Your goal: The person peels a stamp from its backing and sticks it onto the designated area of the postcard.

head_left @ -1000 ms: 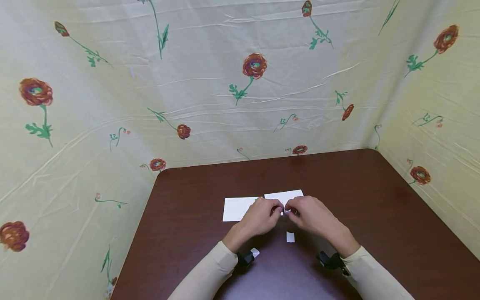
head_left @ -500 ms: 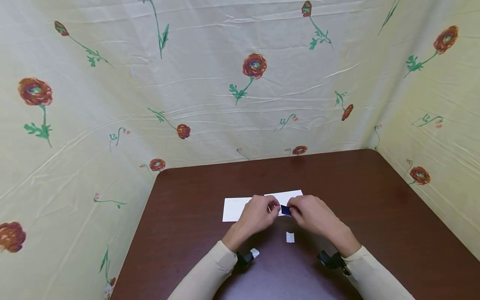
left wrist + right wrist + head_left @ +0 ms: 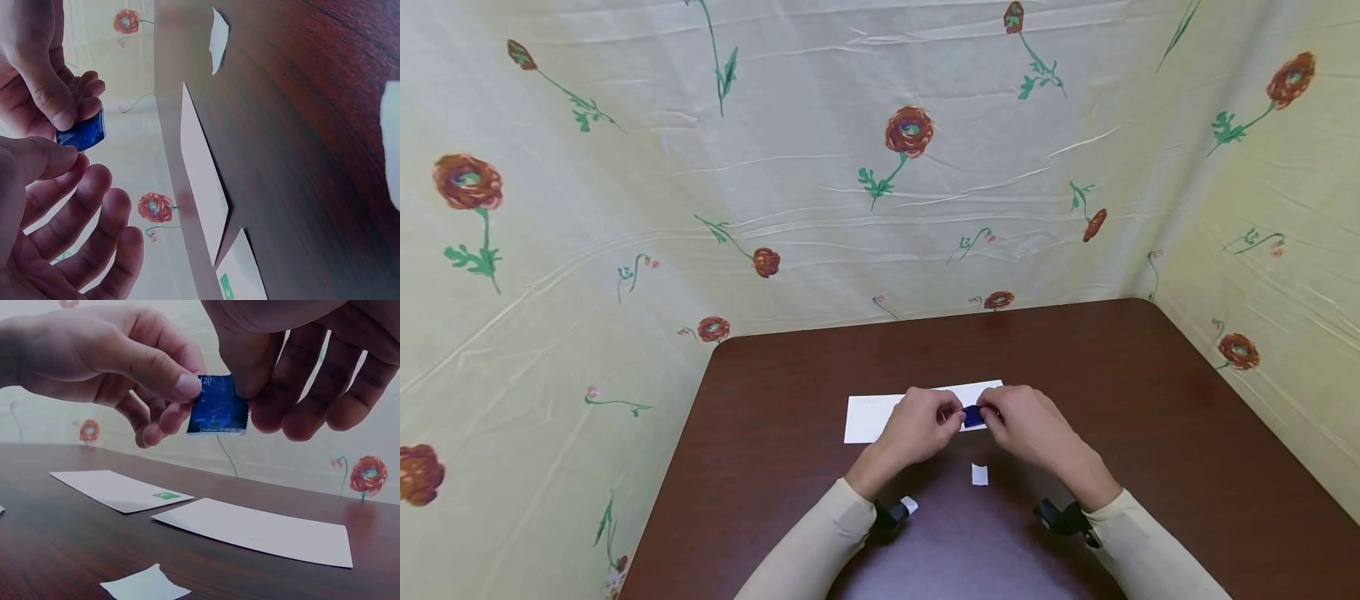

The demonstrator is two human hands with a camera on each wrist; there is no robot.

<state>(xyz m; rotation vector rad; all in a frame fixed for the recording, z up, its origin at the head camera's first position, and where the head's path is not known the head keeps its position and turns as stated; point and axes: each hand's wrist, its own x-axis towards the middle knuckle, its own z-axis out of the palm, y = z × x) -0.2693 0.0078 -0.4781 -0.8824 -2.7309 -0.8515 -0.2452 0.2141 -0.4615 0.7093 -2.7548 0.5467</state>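
A blue postage stamp (image 3: 219, 409) with pale print is stretched flat between the two hands, raised over the table. My left hand (image 3: 917, 427) pinches one edge between thumb and forefinger; its other fingers fan out in the left wrist view. At the opposite edge, my right hand (image 3: 1033, 427) pinches it too, thumb against fingertips. Below lie two white cards side by side: the left card (image 3: 867, 419) carries a small green stamp (image 3: 166, 495), and the right card (image 3: 262, 530) shows a plain white face. In the head view the hands partly cover both cards.
One small white paper scrap (image 3: 980, 475) lies on the brown table (image 3: 805, 517) in front of the hands. Another scrap (image 3: 910, 505) shows beside the left wrist's black camera (image 3: 891, 515). Flower-patterned cloth (image 3: 820, 167) hangs behind the table and along its sides.
The blue stamp, seen nearly edge-on a second ago, has turned so its blue face shows. At half a second it was nearer the right hand; now the left fingers meet its other edge.
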